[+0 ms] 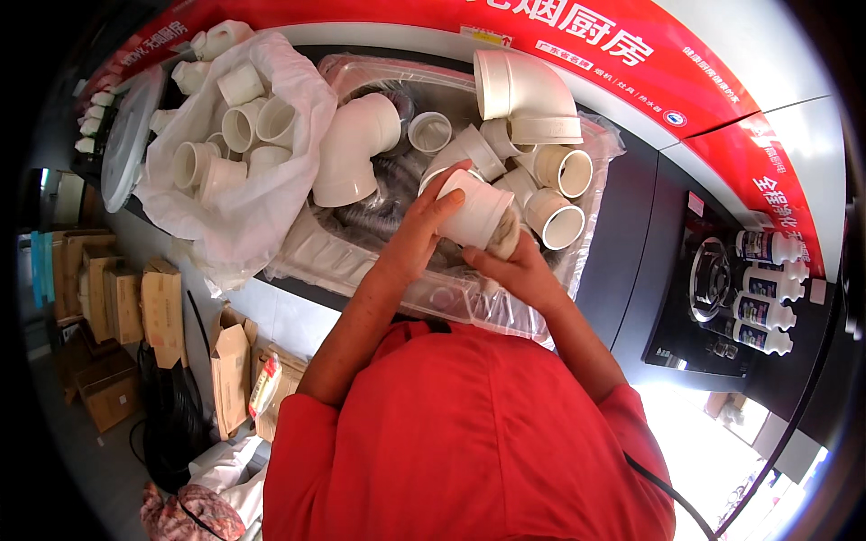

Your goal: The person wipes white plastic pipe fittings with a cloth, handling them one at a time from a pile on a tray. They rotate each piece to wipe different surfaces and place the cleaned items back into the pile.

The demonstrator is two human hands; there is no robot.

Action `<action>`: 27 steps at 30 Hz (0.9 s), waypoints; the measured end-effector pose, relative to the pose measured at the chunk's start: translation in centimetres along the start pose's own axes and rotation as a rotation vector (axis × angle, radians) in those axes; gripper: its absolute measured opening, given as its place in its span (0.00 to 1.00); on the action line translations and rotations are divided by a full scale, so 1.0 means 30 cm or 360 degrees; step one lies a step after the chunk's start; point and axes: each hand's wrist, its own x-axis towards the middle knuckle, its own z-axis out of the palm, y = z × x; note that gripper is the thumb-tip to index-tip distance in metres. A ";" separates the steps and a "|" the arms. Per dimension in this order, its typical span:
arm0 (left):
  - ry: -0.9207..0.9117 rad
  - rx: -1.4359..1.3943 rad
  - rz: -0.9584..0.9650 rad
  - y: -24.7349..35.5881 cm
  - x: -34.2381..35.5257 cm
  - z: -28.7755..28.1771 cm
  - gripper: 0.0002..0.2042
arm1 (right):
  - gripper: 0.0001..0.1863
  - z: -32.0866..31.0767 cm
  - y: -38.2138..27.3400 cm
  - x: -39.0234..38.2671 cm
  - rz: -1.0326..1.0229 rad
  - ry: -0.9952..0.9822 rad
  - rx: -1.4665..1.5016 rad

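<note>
My left hand [422, 225] is closed round a white plastic pipe fitting [475, 209], its thumb on the wall. The fitting is tilted, with its open end toward my right hand [516, 270]. That hand is closed on a beige-grey rag [505, 234], pressed at the fitting's mouth; how far the rag goes inside is hidden. Beyond my hands, several white fittings lie in a clear plastic tray [433, 293]. Among them are a large elbow [356, 149] on the left, a short round coupling [431, 132] and another big elbow [528, 95] at the back.
A white plastic bag [302, 117] full of fittings stands left of the tray. White bottles [765, 311] and a black glass hob [699, 316] are at the right. Cardboard boxes [164, 311] stand on the floor at the left. A dark cable [794, 424] hangs at the right.
</note>
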 end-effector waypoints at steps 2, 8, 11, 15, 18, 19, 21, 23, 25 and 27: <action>0.0024 0.0160 0.0164 0.005 -0.003 0.013 0.26 | 0.18 0.003 -0.010 0.004 0.0081 0.0099 0.0461; -0.0036 0.0205 0.0173 0.021 0.001 -0.002 0.24 | 0.20 0.027 -0.017 -0.005 -0.0027 0.0044 0.0105; -0.0035 0.0149 -0.0027 -0.009 0.007 -0.055 0.23 | 0.18 0.016 0.011 0.014 -0.0612 -0.0072 -0.0921; 0.0095 -0.0188 -0.0333 -0.014 0.006 -0.039 0.23 | 0.18 -0.005 0.032 0.022 -0.0560 -0.0120 -0.1154; 0.0061 -0.0068 -0.0163 0.001 -0.003 -0.018 0.24 | 0.19 0.005 0.022 0.003 -0.0160 -0.0050 -0.0371; 0.0043 -0.0002 -0.0088 0.007 -0.004 -0.012 0.25 | 0.19 0.010 0.007 -0.001 0.0028 -0.0009 0.0014; 0.0036 0.0221 0.0090 0.005 -0.002 -0.001 0.25 | 0.19 0.007 -0.013 0.000 0.0180 0.0072 0.0474; 0.0051 0.0279 0.0169 0.012 -0.003 0.004 0.25 | 0.16 0.027 -0.031 0.008 0.0143 0.0154 0.0754; 0.0075 0.0162 0.0142 0.016 -0.002 0.010 0.24 | 0.16 0.040 -0.045 -0.001 0.0142 0.0135 0.0500; 0.0019 0.0044 0.0039 0.020 0.001 -0.007 0.23 | 0.17 0.039 -0.039 -0.002 -0.0115 0.0077 -0.0082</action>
